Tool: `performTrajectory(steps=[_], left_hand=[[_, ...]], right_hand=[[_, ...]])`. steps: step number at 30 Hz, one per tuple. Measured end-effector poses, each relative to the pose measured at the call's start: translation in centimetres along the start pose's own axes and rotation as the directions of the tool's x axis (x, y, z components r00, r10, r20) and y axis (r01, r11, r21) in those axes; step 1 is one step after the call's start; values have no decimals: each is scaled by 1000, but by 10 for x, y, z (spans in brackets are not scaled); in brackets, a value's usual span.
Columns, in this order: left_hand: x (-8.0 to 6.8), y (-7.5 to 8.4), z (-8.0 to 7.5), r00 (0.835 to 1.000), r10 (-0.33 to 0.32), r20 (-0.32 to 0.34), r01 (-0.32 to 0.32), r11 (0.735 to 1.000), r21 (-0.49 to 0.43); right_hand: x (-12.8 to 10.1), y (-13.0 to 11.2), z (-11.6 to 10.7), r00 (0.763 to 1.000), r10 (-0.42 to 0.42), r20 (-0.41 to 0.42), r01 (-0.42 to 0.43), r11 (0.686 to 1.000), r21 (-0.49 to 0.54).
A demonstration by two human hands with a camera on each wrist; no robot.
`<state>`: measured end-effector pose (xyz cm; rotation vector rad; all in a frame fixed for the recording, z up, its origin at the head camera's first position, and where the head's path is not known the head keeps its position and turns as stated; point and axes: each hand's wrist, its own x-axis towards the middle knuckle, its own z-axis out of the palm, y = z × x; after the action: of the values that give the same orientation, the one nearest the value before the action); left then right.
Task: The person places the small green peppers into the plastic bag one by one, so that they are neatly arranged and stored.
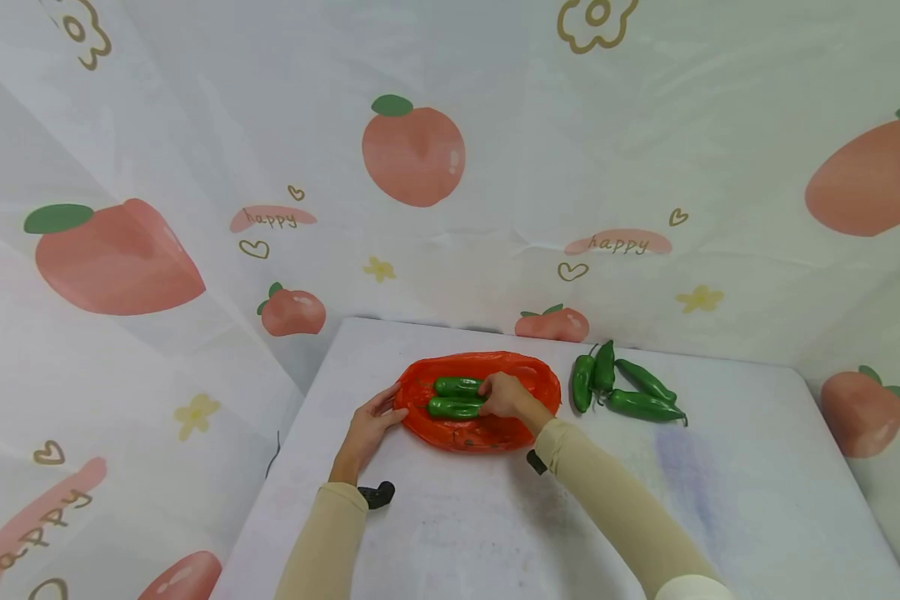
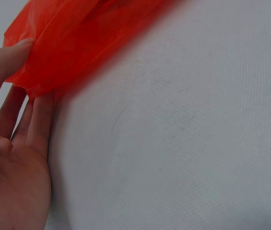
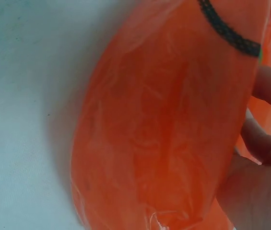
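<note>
An opened red plastic bag [image 1: 487, 360] lies spread on the table, with two long green chili peppers side by side inside it. My left hand [image 1: 367, 429] pinches the bag's left edge; in the left wrist view the thumb lies over the red film [image 2: 77, 52] and the fingers are under it. My right hand [image 1: 506, 394] reaches into the bag and grips the right end of the nearer pepper [image 1: 453, 407], its fingertips also against the farther pepper [image 1: 457, 387]. In the right wrist view the bag's wall [image 3: 159, 120] hides most of this grip.
Several more green chili peppers [image 1: 645, 406] lie in a loose group right of the bag. The white table [image 1: 450, 533] meets a fruit-printed curtain [image 1: 480, 250] at the back and sides. Black straps [image 1: 377, 495] sit at the wrists.
</note>
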<state>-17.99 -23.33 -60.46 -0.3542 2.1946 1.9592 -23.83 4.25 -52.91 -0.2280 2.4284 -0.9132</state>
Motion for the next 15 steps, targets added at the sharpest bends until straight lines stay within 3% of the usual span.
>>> performTrajectory(steps=[5, 15], left_hand=[[1, -2, 1, 1000, -11, 2, 11, 1000, -6], [0, -2, 1, 1000, -2, 3, 2, 1000, 5]], right_hand=[[-1, 1, -1, 999, -34, 1, 34, 999, -34], [-12, -14, -6, 971, -223, -90, 211, 970, -123]])
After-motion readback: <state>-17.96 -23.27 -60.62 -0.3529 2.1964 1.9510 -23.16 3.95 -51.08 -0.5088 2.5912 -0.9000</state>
